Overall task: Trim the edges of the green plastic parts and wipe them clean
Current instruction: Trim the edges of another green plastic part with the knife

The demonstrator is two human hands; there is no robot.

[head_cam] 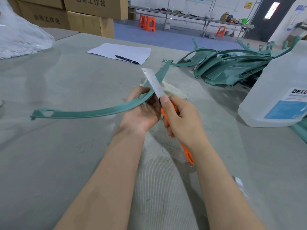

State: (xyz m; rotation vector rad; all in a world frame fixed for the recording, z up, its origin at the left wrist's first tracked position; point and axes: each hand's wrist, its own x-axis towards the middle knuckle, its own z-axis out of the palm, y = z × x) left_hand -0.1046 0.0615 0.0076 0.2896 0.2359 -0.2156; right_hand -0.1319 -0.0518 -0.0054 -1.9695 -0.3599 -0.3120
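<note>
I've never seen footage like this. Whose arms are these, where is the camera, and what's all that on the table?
No machine here: these are a person's bare arms, filmed by a wide-angle camera worn on the head, looking down. The left hand holds a long curved green plastic strip; the right hand grips an orange utility knife, its blade crossing the strip. On the grey table lie a pale cloth, a pile of green parts, a plastic jug, and a sheet of paper with a pen on it.
</note>
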